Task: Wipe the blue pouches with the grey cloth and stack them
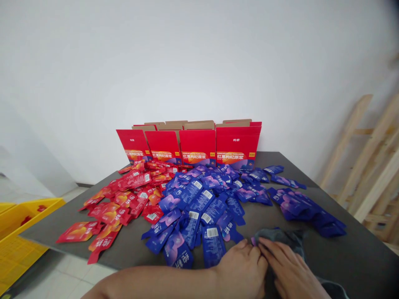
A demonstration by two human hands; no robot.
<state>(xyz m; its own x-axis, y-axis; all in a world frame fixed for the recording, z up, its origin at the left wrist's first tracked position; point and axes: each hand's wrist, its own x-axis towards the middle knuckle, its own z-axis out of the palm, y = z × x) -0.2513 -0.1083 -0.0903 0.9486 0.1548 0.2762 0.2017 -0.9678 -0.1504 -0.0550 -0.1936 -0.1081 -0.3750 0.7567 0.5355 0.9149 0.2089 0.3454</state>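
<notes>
Left hand (pixel 245 265) and right hand (pixel 288 265) meet at the near right of the desk (pixel 355 263), the left one curled like a loose fist, the right one laid with its fingers stretched toward it. Between and under them is a dark, greyish cloth (pixel 283 236), bunched on the far side of the right hand and touching its fingers. A small purple bit (pixel 253 241) shows at the fingertips; what it belongs to cannot be made out. Whether either hand is gripping anything is also unclear, since the fingers overlap and cover it.

Just left of the left hand, and reaching farther back, lies a heap of blue sachets (pixel 199 199); its nearest pieces come close to the left wrist. Farther right, beyond the cloth, more blue sachets lie overlapped in a slanting row (pixel 307 209). Red sachets (pixel 120 203) spread at the left.

Open red boxes (pixel 198 149) stand along the far side, their lower fronts partly hidden by sachets and their insides out of sight. Both forearms, a yellow crate (pixel 25 241) at left and wooden slats (pixel 378 166) at right are cut off.
</notes>
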